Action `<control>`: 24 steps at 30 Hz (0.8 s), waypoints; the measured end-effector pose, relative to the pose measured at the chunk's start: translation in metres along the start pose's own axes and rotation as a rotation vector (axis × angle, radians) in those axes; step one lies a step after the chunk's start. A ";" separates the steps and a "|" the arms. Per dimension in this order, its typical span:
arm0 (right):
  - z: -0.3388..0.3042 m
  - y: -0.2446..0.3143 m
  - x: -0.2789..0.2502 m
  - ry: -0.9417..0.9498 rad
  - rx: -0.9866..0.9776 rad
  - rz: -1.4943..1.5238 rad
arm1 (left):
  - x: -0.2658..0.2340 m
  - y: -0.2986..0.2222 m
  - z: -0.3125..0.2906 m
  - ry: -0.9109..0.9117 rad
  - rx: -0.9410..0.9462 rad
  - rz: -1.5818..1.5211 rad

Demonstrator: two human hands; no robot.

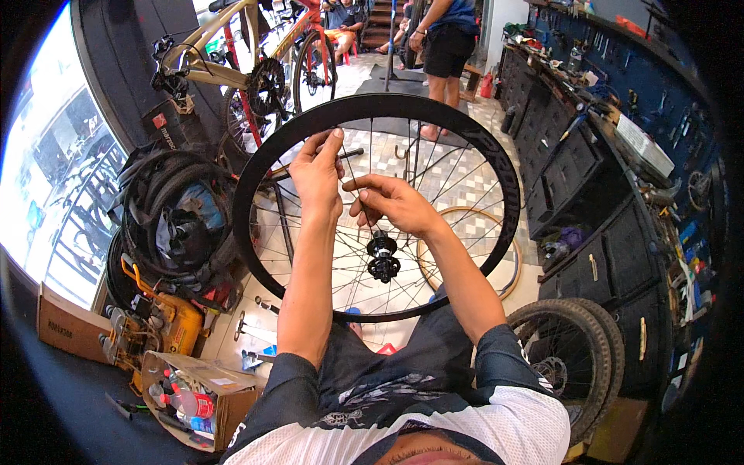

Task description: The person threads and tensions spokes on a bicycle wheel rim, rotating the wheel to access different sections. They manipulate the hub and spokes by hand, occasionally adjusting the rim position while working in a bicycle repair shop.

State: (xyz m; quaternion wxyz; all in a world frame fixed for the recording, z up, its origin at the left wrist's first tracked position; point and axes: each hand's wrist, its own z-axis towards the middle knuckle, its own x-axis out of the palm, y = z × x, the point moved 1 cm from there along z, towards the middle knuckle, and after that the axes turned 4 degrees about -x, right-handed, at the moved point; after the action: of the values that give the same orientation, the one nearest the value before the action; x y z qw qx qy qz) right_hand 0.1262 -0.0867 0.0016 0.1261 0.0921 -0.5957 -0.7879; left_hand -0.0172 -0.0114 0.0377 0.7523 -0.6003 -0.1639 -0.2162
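One black bicycle wheel [377, 108] stands upright over the person's lap, its deep rim framing both hands, with one black hub [382, 257] at its middle and thin spokes [457, 174] fanning out to the rim (too many and too fine to count). Two hands work inside the wheel, above the hub. The left hand [318, 172] reaches up toward the upper left of the rim, its fingers [335, 138] pinched closed on a spoke near its top end. The right hand [395, 203] sits just beside it, nearer the hub, its fingers [358, 184] curled closed around a spoke, thumb and forefinger pressed together. Left of the wheel lies one pile of black tyres [174, 225], and below that one yellow compressor [159, 329] and one open cardboard box [198, 399] of bottles. Right of the wheel, two knobby tyres [577, 353] lean against dark drawers [612, 260]. Behind the wheel stands one tan bicycle [232, 66] and a person in black shorts [446, 50].
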 end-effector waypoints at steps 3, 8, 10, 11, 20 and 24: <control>0.006 0.002 -0.005 0.055 0.016 -0.050 | -0.001 0.000 -0.002 0.005 0.003 -0.024; 0.005 0.012 -0.010 -0.051 0.095 -0.154 | -0.001 0.001 0.001 -0.006 -0.044 -0.027; 0.007 0.017 -0.009 -0.099 0.081 -0.285 | 0.001 -0.001 0.002 -0.032 -0.088 -0.036; 0.005 0.022 -0.009 -0.136 0.053 -0.396 | 0.003 -0.002 0.002 -0.045 -0.110 -0.040; 0.005 0.015 -0.007 -0.246 0.004 -0.574 | 0.008 -0.011 -0.005 -0.083 -0.129 -0.064; -0.003 0.022 -0.005 -0.095 0.044 -0.212 | 0.007 -0.009 -0.006 -0.076 -0.114 -0.058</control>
State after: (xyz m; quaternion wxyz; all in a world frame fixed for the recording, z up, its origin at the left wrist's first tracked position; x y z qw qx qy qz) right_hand 0.1341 -0.0938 0.0222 0.0116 0.1202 -0.6051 -0.7869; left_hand -0.0158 -0.0200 0.0475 0.7034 -0.6451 -0.1971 -0.2240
